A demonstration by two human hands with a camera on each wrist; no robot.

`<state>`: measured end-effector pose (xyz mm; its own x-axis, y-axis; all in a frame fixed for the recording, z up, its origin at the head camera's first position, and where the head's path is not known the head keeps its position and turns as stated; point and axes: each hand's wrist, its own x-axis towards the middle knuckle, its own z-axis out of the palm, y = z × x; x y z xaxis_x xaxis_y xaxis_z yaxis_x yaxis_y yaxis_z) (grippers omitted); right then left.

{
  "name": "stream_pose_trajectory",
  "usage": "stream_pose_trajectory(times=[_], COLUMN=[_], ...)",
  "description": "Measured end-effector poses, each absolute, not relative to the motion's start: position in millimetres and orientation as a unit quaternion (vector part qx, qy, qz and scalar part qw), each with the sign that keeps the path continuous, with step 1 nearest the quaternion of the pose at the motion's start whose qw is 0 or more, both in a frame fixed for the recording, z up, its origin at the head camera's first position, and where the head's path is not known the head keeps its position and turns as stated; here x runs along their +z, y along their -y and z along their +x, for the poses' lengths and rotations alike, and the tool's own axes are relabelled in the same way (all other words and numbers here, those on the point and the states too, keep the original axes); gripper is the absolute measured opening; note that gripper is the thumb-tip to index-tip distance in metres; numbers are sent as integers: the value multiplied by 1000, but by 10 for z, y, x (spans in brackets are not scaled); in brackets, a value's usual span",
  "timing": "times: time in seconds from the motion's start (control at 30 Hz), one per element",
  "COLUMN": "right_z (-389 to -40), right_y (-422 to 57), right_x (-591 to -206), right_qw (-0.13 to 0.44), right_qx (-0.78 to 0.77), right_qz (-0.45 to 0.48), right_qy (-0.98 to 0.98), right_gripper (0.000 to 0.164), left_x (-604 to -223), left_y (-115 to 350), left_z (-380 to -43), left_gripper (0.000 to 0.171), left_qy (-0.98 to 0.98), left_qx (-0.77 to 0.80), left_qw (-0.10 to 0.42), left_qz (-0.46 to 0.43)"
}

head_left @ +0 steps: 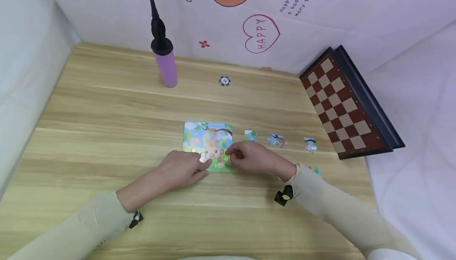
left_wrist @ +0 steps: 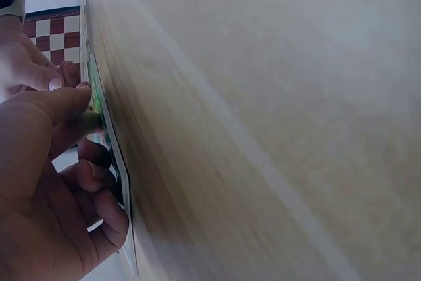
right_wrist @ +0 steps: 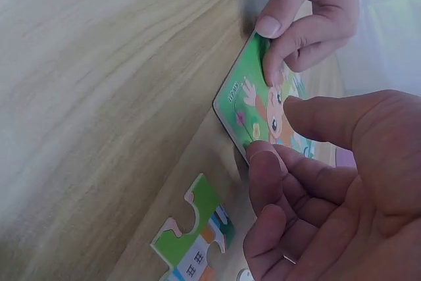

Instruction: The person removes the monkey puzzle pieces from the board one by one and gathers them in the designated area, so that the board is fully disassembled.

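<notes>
Mostly assembled, the cartoon puzzle (head_left: 208,141) lies flat at the middle of the wooden table (head_left: 107,133), and both hands work at its near edge: the left hand (head_left: 181,169) presses its curled fingertips on the lower left part, while the right hand (head_left: 254,158) pinches and presses at the lower right corner. Judging by what lies loose, several steps remain, since three pieces (head_left: 277,140) sit in a row just right of the puzzle and a green piece (right_wrist: 194,235) waits beside the right hand.
</notes>
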<state>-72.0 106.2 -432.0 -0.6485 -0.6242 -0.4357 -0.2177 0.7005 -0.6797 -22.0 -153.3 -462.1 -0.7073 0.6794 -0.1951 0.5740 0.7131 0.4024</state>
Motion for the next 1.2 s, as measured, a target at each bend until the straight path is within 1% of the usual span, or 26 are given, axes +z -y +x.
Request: stream_pose_trajectory(times=[0.2,0.47,0.7,0.83,0.97,1.07,1.2], right_z=[-814,-833,-850,-812,-670,-536,-363], right_y=[-1041,-1044,-1129,-1474,-2014,-2449,-3007], right_x=[-4360,-4359,-4335,-4222,-4129,-4066,-3956], right_qw=[345,337,333,339,370,394,412], right_qx=[-305,-310,-349,-372,-379,-358,-328], right_qz=[-251,-252,-235,-224,-214,-205,-203], right_qy=[-852,-853,-844,-835,-821,-821,-826], right_gripper=[19,5,5,6,8,6,4], left_x=[-4603,-4604,-4633,-4644,-4643,-4645,-4635], left_y=[1521,1493,1502,1469,1464,1482,1496], left_z=[-243,-244,-259,-256,-205,-194,-246], left_gripper=[35,32,34,34,33,32,30], left_qy=[-909,-911,-910,-907,-905,-907,-910], left_qx=[165,170,180,185,185,179,173], left_qw=[183,181,189,200,208,194,183], left_qz=[336,328,321,321,323,328,331])
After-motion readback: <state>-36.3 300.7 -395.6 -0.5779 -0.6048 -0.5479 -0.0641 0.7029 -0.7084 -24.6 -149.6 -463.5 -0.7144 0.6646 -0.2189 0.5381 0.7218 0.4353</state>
